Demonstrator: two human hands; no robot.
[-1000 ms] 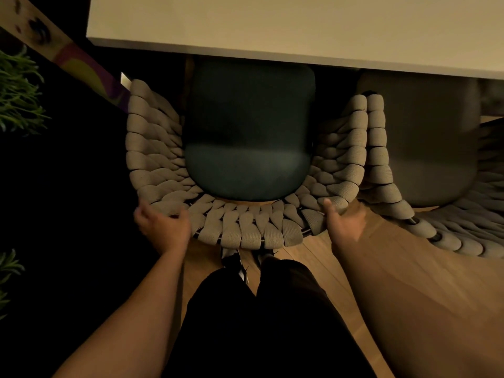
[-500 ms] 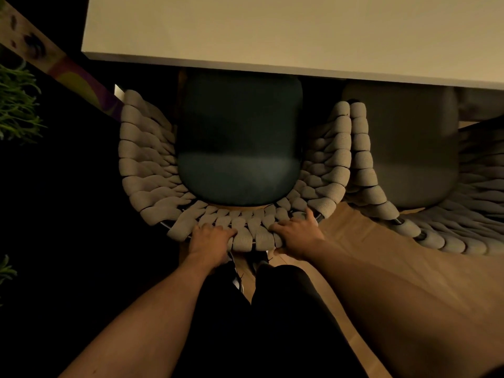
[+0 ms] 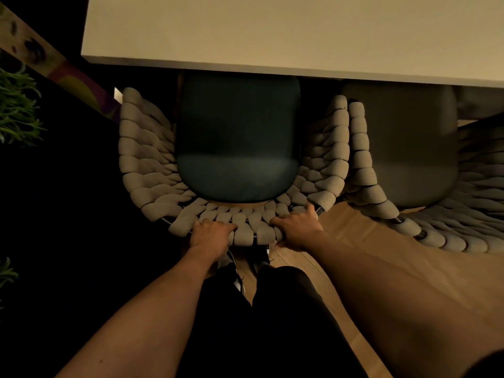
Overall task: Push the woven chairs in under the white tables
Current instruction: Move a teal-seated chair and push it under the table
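Note:
A woven chair (image 3: pixel 144 159) with thick beige rope weave and a dark green seat cushion (image 3: pixel 237 140) stands right below me, its front tucked under the white table (image 3: pixel 272 31). My left hand (image 3: pixel 210 236) grips the top of the chair's curved backrest left of centre. My right hand (image 3: pixel 297 230) grips the same rim a little to the right, fingers curled over the weave. A second woven chair (image 3: pixel 362 159) with a grey cushion stands beside it on the right, touching it and partly under the table.
Wooden floor (image 3: pixel 368 241) shows to the right of my dark trouser legs. Green plants (image 3: pixel 16 110) sit in the dark at the left edge. A wooden plank (image 3: pixel 32 47) with painted colours runs diagonally at the upper left.
Both hands moved from the outer ends of the backrest toward its middle and closed on the rim. The chair appears slightly further under the table.

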